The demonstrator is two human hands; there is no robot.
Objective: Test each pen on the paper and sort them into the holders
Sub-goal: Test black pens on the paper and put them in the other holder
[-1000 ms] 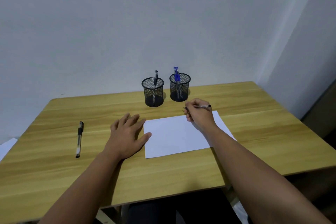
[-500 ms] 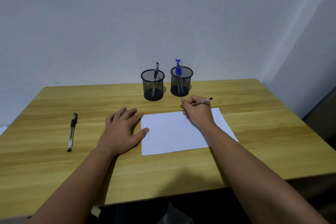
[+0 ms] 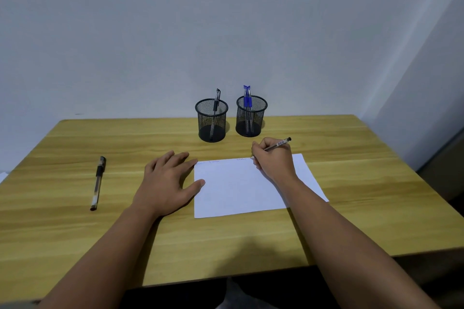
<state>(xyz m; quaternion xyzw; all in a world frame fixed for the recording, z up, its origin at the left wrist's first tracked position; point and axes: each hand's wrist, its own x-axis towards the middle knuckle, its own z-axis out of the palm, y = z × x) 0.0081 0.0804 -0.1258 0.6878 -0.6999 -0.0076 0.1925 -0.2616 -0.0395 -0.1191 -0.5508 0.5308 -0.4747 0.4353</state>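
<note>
Gripping a pen (image 3: 276,145), right hand (image 3: 275,159) pressed its tip on the paper (image 3: 238,188) at the far edge. Left hand (image 3: 167,183) lay flat, fingers spread, thumb touching paper. Spare pen (image 3: 98,182) lay left on counter (image 3: 75,233); two mesh holders (image 3: 212,120) stood far.

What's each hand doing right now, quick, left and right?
Left hand: open, fingers flat on the table at the paper's edge.
Right hand: holding a pen, tip on the paper.

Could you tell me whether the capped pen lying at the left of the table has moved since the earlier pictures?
No: the capped pen lies alike beside the table's left edge; only the camera shifted.
</note>
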